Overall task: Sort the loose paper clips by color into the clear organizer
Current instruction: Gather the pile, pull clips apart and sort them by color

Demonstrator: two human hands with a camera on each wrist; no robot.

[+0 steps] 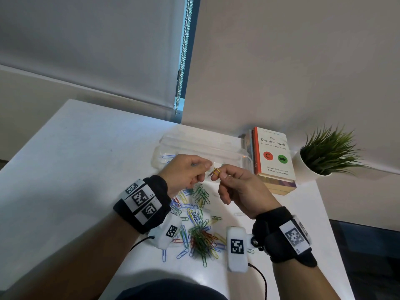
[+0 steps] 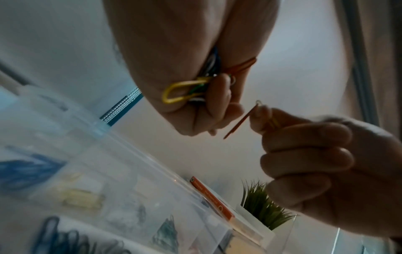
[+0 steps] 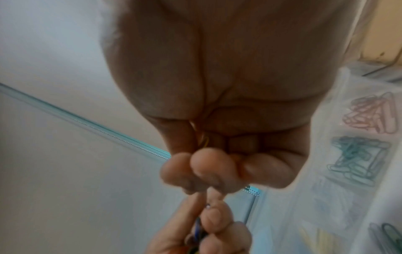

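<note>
My left hand [image 1: 205, 168] is curled round a small bunch of mixed clips [image 2: 185, 92], yellow, green, white, blue and orange, held above the table. My right hand [image 1: 219, 176] is just right of it and pinches a red clip [image 2: 240, 121] together with a yellow clip [image 1: 217, 172] between thumb and forefinger. The fingertips of both hands nearly meet in front of the clear organizer [image 1: 201, 142]. Its compartments hold pink clips [image 3: 369, 113], green clips [image 3: 356, 159] and blue clips [image 2: 26, 170]. The loose pile of clips [image 1: 199, 226] lies on the white table below my wrists.
A stack of books [image 1: 273, 156] stands right of the organizer, with a small potted plant [image 1: 324, 152] beyond it. The wall and a window blind with a bead chain [image 1: 183, 61] stand behind the table. A black cable [image 1: 259, 276] runs near the table's front edge.
</note>
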